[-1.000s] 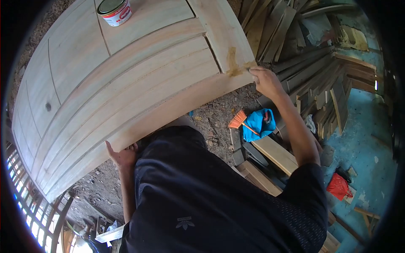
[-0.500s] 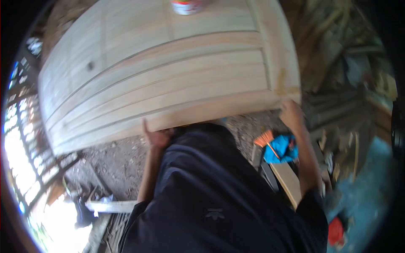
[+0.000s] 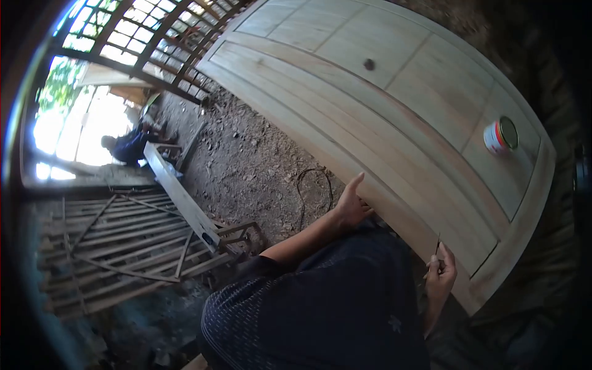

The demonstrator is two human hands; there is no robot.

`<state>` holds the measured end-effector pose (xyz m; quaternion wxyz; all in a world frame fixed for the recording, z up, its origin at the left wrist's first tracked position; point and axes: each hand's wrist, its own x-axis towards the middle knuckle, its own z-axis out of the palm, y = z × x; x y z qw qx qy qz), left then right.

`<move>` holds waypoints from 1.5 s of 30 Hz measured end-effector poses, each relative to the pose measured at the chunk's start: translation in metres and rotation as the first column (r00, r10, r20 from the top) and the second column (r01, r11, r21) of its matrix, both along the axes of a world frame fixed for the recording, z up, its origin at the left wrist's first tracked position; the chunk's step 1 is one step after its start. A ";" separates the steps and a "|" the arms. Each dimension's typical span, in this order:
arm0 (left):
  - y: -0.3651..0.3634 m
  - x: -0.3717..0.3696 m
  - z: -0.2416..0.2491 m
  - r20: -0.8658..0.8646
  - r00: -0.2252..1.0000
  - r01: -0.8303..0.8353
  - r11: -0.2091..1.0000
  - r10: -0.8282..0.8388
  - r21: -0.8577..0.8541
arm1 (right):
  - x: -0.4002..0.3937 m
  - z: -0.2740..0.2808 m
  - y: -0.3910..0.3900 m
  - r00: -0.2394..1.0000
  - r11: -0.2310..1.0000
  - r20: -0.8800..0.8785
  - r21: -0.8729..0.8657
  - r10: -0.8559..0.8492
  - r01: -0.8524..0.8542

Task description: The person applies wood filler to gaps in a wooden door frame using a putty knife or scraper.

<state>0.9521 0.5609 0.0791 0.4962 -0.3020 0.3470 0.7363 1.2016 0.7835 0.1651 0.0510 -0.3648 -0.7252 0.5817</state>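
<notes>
A large pale wooden panelled door lies flat in front of me. My left hand is at its near long edge, thumb raised and apart; the other fingers reach toward the edge and are partly hidden. Further right along the same edge, my right hand is closed in a pinch on a thin, dark, pointed piece, too small to name surely. A tin can with a white and red label stands on the door's right part. Farther off, a small dark round lump sits on the wood.
Bare earth with chips and a loop of dark cord lie left of the door. A long pale board rests beside a slatted wooden frame. A person in dark clothes is low down near the bright opening, by a lattice.
My view has swung left, bringing the person and slatted frame into sight. My right hand has left the door's corner and now shows a thin piece; my left hand stays by the edge.
</notes>
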 end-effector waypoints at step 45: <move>-0.130 -0.240 -0.046 -0.309 -0.682 -0.136 0.530 -0.663 -0.837 | -0.103 -0.013 -0.056 0.912 0.941 0.236 0.127 -0.337 0.314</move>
